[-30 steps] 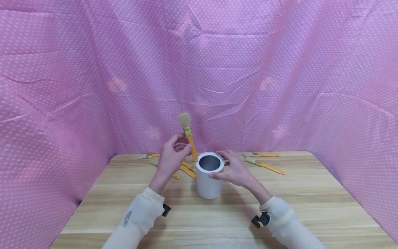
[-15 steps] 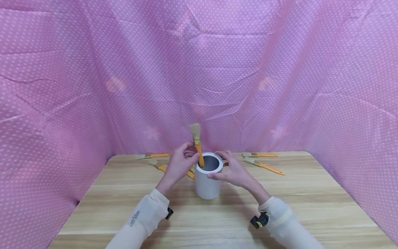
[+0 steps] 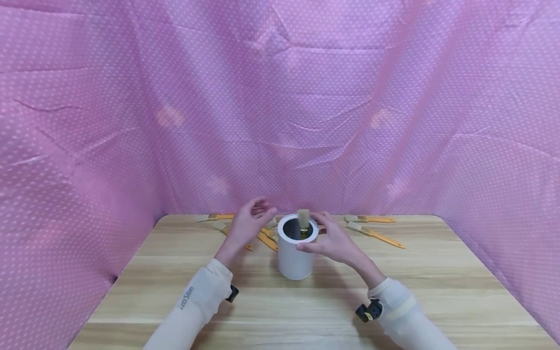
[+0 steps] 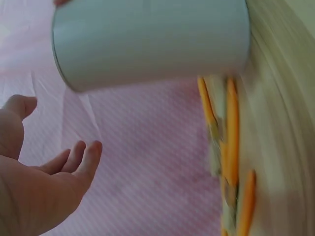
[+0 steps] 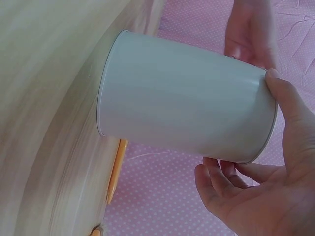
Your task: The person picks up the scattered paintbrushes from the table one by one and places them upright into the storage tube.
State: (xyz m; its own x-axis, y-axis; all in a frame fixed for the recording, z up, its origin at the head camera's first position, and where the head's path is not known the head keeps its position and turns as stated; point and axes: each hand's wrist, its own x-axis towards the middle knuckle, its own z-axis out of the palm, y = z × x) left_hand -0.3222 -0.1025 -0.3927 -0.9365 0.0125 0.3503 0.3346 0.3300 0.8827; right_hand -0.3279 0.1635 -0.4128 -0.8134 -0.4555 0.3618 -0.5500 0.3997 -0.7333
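Gripping the white cylindrical metal can [image 3: 296, 253] at its rim, the right hand [image 3: 334, 241] steadies it; left hand [image 3: 246, 227] hovers just beside, fingers spread, holding nothing; a yellow-handled brush [image 3: 303, 219] stands inside.

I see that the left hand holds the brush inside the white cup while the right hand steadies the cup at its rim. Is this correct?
Not quite. In the head view the left hand is open beside the white cup and holds nothing; the brush stands in the cup on its own. The right hand does steady the cup at its rim.
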